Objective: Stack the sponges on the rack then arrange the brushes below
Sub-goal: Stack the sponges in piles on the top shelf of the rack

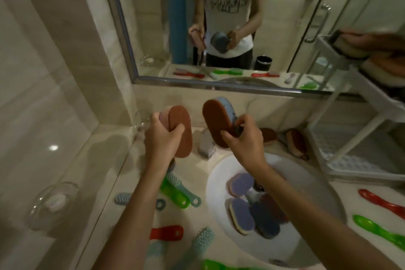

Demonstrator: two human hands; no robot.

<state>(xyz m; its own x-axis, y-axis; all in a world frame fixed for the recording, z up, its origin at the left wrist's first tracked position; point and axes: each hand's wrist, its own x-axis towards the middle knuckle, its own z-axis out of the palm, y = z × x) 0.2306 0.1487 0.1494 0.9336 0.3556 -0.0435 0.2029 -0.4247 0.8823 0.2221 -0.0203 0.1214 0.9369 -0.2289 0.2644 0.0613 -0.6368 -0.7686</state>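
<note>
Two sponges are up in the air over the counter, well short of the rack (361,176) on the right. The left hand (162,138) has its fingers wrapped round the pink sponge (180,131), thumb across the brown face, so that grip looks solid.

The right hand (245,138) is the one I'd worry about. It only pinches the blue sponge (217,123) by its lower end, thumb against fingertips, with most of it sticking up and tilted. If it slips, it probably lands in the sink (306,182) right below, on top of the purple sponges (241,184) lying there.

The other risk is the rack's top tier. A stack (348,49) is up there already, too blurry to count. Going in with both hands full could knock it over or shove the rack. Brushes (175,190) lie all over the counter too, so a swinging elbow could sweep one off.
</note>
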